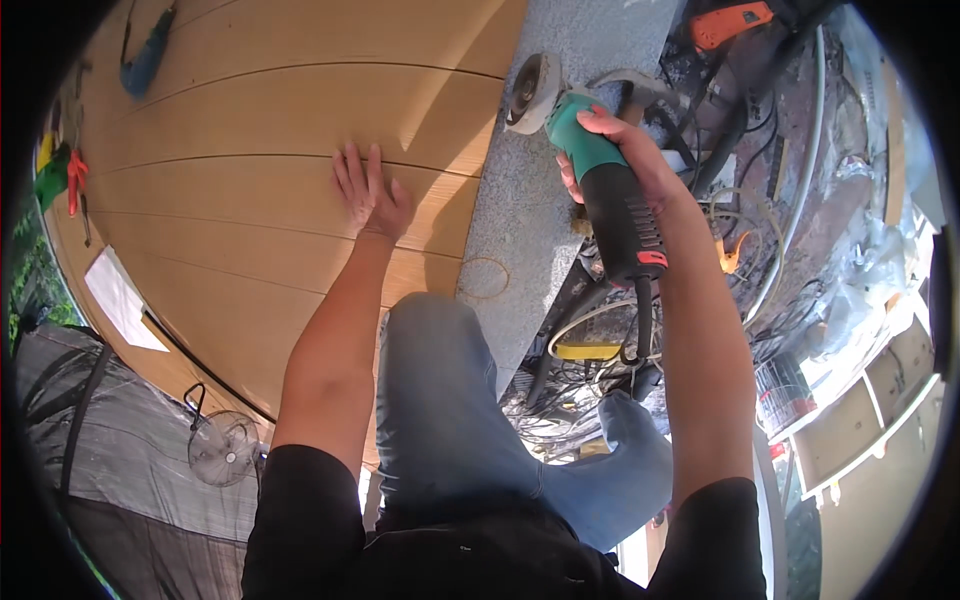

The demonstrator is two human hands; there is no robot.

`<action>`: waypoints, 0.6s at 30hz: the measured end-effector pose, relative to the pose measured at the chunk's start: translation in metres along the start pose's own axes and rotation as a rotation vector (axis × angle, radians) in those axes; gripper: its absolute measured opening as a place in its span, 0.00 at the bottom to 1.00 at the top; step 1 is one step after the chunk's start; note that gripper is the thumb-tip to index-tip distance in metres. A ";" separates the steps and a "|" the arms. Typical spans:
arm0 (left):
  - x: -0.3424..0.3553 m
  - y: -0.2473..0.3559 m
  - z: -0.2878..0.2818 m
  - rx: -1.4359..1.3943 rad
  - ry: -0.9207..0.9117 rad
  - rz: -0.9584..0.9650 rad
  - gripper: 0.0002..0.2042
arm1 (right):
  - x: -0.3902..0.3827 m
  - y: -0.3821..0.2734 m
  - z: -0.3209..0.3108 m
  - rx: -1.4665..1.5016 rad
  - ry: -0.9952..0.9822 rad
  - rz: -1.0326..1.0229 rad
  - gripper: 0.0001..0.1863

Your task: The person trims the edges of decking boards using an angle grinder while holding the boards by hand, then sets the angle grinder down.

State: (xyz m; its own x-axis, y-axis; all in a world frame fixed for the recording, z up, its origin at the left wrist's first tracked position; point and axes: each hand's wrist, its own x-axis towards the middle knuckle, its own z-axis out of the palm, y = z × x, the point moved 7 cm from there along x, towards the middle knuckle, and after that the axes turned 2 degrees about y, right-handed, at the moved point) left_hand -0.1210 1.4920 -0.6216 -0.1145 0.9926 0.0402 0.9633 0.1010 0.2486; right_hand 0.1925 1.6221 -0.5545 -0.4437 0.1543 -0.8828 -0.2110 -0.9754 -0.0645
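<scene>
My right hand (pixel 640 150) is wrapped round the green and black body of an angle grinder (pixel 612 205). The grinder's guarded head (pixel 533 93) points up and left, over a grey speckled slab (pixel 515 220); whether it touches the slab I cannot tell. From the grinder's rear end a black cord hangs down. Left of the slab, my left hand (pixel 371 195) rests on tan grooved boards (pixel 240 130) with its fingers spread and nothing in it. My bent knee (pixel 432 330) in jeans is beside the slab's near end.
A hammer (pixel 640 90) lies by the grinder's head. Right of the slab are tangled cables, an orange tool (pixel 730 24) and a yellow piece (pixel 588 352). At the left are a blue-handled tool (pixel 148 55), red-handled pliers (pixel 75 180), a white sheet (pixel 122 300) and a small fan (pixel 222 448).
</scene>
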 end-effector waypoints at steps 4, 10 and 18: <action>-0.006 0.005 0.004 0.052 -0.089 -0.057 0.34 | 0.002 0.000 -0.015 -0.026 0.068 0.078 0.25; 0.003 -0.001 0.003 0.059 -0.110 -0.070 0.35 | 0.016 -0.008 -0.006 -0.006 0.118 0.060 0.24; 0.166 0.040 -0.022 -0.410 -0.025 0.060 0.13 | 0.004 0.009 -0.005 -0.009 0.260 0.082 0.24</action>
State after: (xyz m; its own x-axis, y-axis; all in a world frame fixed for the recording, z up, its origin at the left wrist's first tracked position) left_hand -0.1068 1.6592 -0.5835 -0.0501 0.9978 0.0438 0.7912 0.0129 0.6114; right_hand 0.1933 1.6131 -0.5611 -0.2201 0.0297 -0.9750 -0.1753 -0.9845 0.0096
